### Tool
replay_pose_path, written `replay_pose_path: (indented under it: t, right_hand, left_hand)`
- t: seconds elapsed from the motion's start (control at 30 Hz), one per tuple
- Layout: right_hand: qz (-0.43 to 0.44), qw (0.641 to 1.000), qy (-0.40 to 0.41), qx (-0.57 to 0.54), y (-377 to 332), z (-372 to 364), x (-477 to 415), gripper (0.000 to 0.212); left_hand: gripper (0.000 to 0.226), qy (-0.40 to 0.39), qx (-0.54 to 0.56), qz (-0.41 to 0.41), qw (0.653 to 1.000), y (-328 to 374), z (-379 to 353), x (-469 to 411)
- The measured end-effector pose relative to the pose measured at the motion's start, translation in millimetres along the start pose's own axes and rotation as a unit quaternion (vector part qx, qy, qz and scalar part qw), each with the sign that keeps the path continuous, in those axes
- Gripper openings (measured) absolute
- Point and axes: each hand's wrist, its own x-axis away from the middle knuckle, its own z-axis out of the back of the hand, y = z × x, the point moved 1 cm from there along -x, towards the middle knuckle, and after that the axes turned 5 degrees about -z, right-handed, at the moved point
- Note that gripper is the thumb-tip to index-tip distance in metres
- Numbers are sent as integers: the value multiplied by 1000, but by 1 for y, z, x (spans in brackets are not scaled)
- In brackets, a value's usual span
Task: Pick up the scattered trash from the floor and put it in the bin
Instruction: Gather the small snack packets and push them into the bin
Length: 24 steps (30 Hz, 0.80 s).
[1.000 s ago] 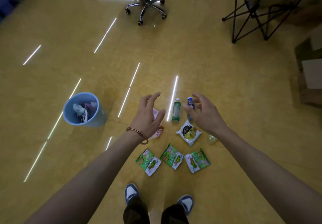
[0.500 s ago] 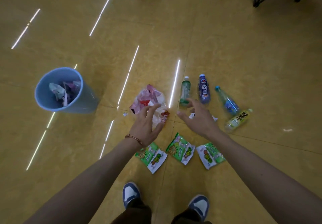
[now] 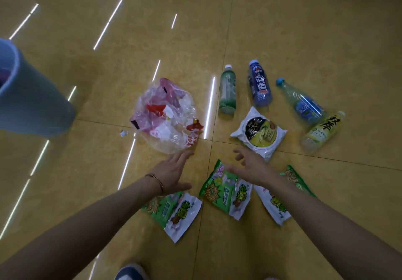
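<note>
Trash lies spread on the yellow floor. A crumpled clear plastic bag (image 3: 167, 118) with red print sits in the middle. My left hand (image 3: 173, 172) hovers open just below it, fingertips near its lower edge. My right hand (image 3: 252, 166) is open above a green snack packet (image 3: 219, 189), below a white round-food wrapper (image 3: 260, 133). Two more green packets (image 3: 174, 211) (image 3: 276, 205) lie either side, partly under my arms. Several bottles lie beyond: a green one (image 3: 227, 90), a dark blue one (image 3: 260, 84), a clear blue one (image 3: 302, 102), a yellow one (image 3: 322, 131). The blue bin (image 3: 32, 103) stands at the left edge.
A small scrap of foil (image 3: 124, 133) lies left of the plastic bag. My shoe tip (image 3: 130, 273) shows at the bottom edge. Light strips reflect off the glossy tiled floor between the bin and the trash.
The view has dropped much closer to the floor, so the bin slid to the left edge. Both hands have lowered toward the trash, still empty.
</note>
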Motion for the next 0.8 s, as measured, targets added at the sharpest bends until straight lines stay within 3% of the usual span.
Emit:
replay_pose_path:
  t: [0.2,0.37,0.53,0.8]
  right_hand:
    - [15,996,-59,65,23,-38,-36,80]
    - [-2,985,-87,149,25,-61,-53,100]
    - [-28,970,-74,231,26,-81,-60,112]
    - [-24,965,-28,260,31,-96,-60,110]
  left_hand:
    - [113,-104,-91,-38,990,-19,-43,-23]
    - [114,-198,-236,-75,948,-30,-69,-26]
    - [112,-209,-300,-92,926,-39,-82,-21]
    - [105,-192,-339,-80,918,-48,-96,-22]
